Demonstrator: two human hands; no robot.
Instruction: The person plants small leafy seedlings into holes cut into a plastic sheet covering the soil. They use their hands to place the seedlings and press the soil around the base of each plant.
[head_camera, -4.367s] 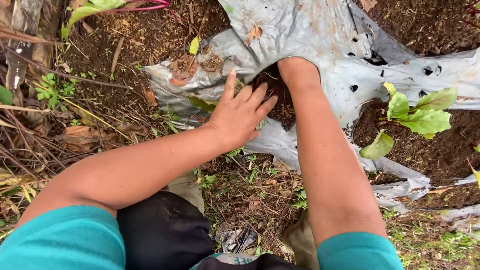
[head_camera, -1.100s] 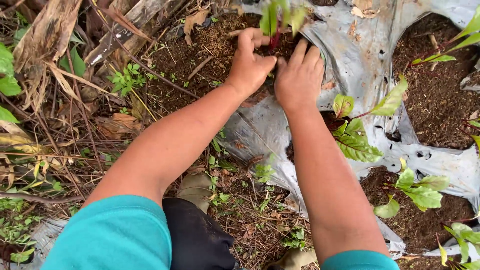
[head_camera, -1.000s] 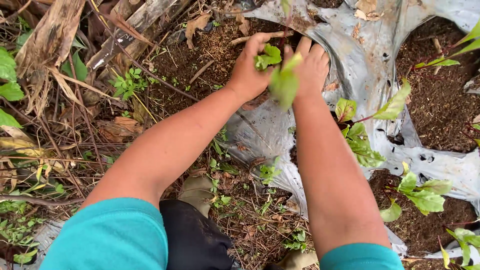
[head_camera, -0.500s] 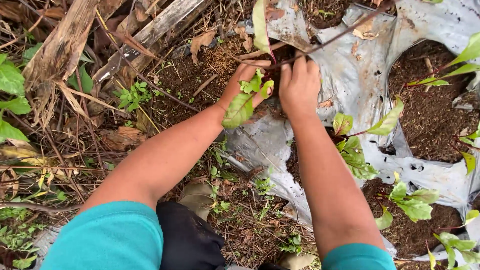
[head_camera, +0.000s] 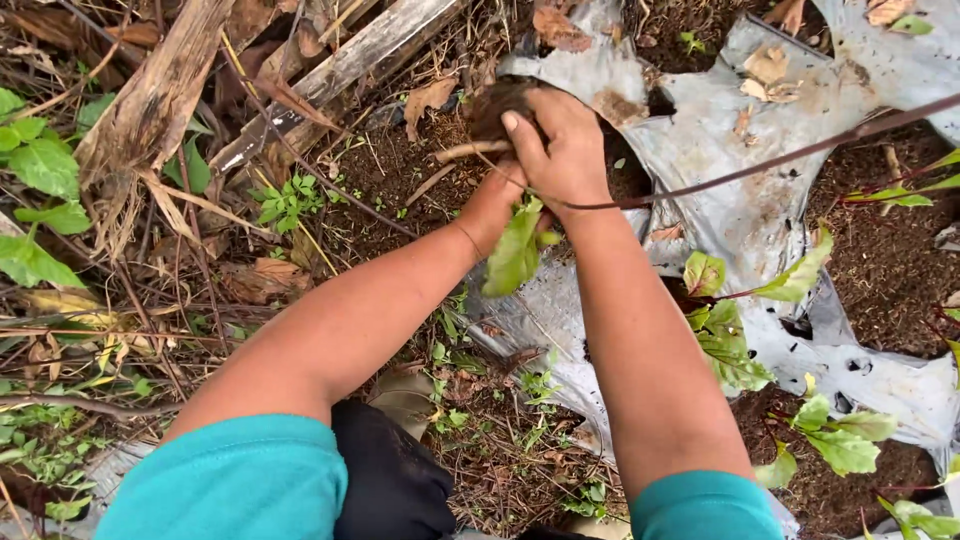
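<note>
Head view, from the left edge inward: broad green weed leaves (head_camera: 40, 170) sit at the far left among dry brown stalks, and a weathered wooden slat (head_camera: 340, 70) runs diagonally across the upper left of the frame. Just right of it, bare dark soil (head_camera: 390, 170) carries small green sprouts and a short pale stick (head_camera: 470, 152).

At upper centre the two hands meet. Only the wrist and heel of the left hand (head_camera: 492, 205) show; its fingers are tucked under the other hand, so how far they are closed cannot be told. A bright green leaf (head_camera: 515, 250) hangs down in front of that wrist. The right hand (head_camera: 560, 150) lies over the left, fingers curled inward with the thumb raised, closed around a dark, soil-caked root clump (head_camera: 497, 100) at the edge of the torn grey plastic mulch sheet (head_camera: 720, 190). A thin reddish stem (head_camera: 760, 165) leads from under the right hand's wrist out toward the upper right corner.

Further right, young seedlings (head_camera: 720, 320) with green, red-veined leaves stand in holes cut in the sheet, with dark soil showing in each opening. Teal sleeves (head_camera: 230, 480) fill the bottom edge.
</note>
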